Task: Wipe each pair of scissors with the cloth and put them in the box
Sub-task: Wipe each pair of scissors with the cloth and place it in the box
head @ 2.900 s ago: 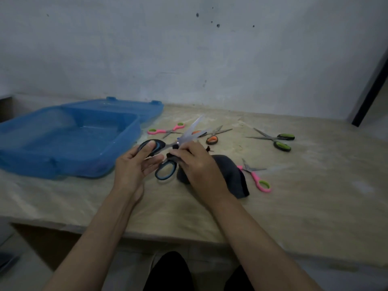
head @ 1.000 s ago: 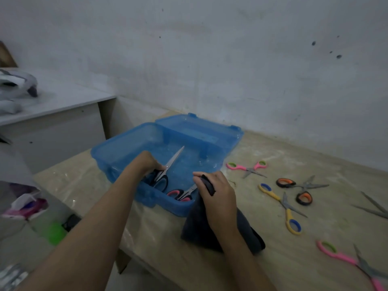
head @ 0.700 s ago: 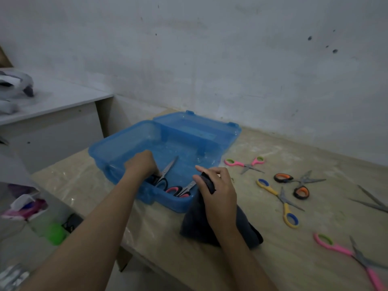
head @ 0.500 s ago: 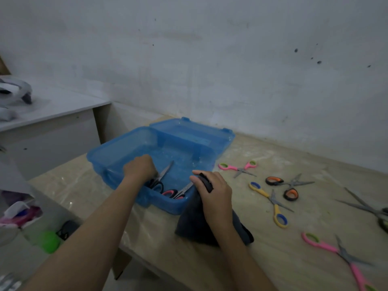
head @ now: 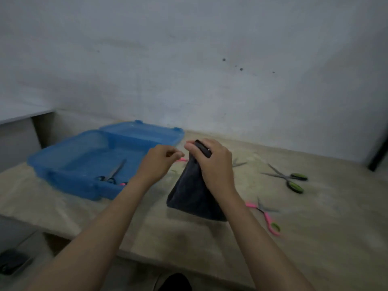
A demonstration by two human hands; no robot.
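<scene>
Above the tabletop, the fingers (head: pixel 206 148) of the right hand (head: pixel 214 164) are curling round the bunched top of the dark cloth (head: pixel 193 196), gripping it so that it is hanging down in a cone with its lower edge reaching the table (head: pixel 315 238). Just to its left, the left hand (head: pixel 158 162) is hovering with loosely curled fingers that are holding nothing, thumb and forefinger nearly meeting. Beyond that hand, the blue box (head: pixel 69 175) is lying open, lid flat behind it, and the black-handled scissors (head: pixel 112 175) are resting inside, a hint of pink handle just beside them. Further right, the green-handled scissors (head: pixel 289 179) are lying spread open on the table, and the pink scissors (head: pixel 266 215) are lying nearer the front edge. Other pairs behind the hands are mostly hidden.

Judging from this, the next pair is about to be fetched. A careless reach could close on bare blades, since the green pair is lying open; the hanging cloth could also drag across the pink pair and push it towards the edge.
</scene>
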